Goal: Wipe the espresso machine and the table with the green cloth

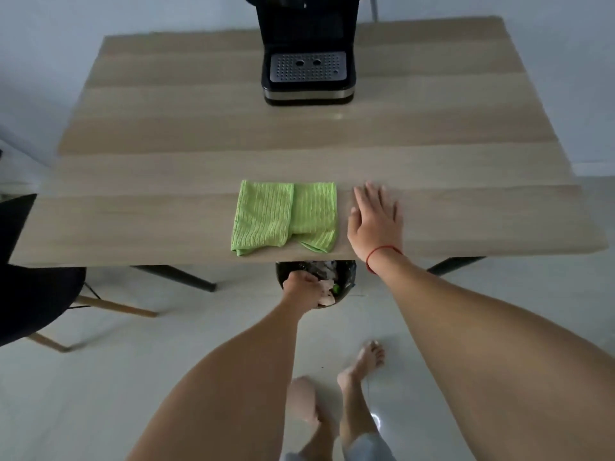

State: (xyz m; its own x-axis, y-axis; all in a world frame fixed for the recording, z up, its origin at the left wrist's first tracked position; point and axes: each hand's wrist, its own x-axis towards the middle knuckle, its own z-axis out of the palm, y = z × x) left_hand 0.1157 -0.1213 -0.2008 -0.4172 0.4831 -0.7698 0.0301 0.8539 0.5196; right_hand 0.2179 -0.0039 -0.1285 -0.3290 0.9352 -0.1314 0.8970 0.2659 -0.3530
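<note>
The right hand (376,221) lies flat on the desk (166,161), palm down, with the fingers straight and close together; it holds nothing. A thin red string (382,252) goes around its wrist. The green cloth (286,221) lies just beside this hand, on its left side, near the front edge of the desk. The thumb is very near the right border of the cloth, but whether it touches cannot be told.

The cloth is folded into a flat, almost rectangular shape, with one half laid partly over the other, so that a seam runs down the middle. Its colour is a light lime green and the fabric has fine ribs running from front to back. The front corners are a little rounded and uneven.

The left hand (299,287) is lower, below the front edge of the desk, above a round black bin (347,272) on the floor. Its fingers are curled next to something pale and crumpled; I cannot tell whether it grips this.

The desk has a pale wood surface with wide bands of grain. At its far side, well apart from the cloth, stands the black espresso machine (307,88), with a perforated metal drip tray (307,66) and a shiny band at the base. A dark chair (33,294) with wooden legs stands at the left.
</note>
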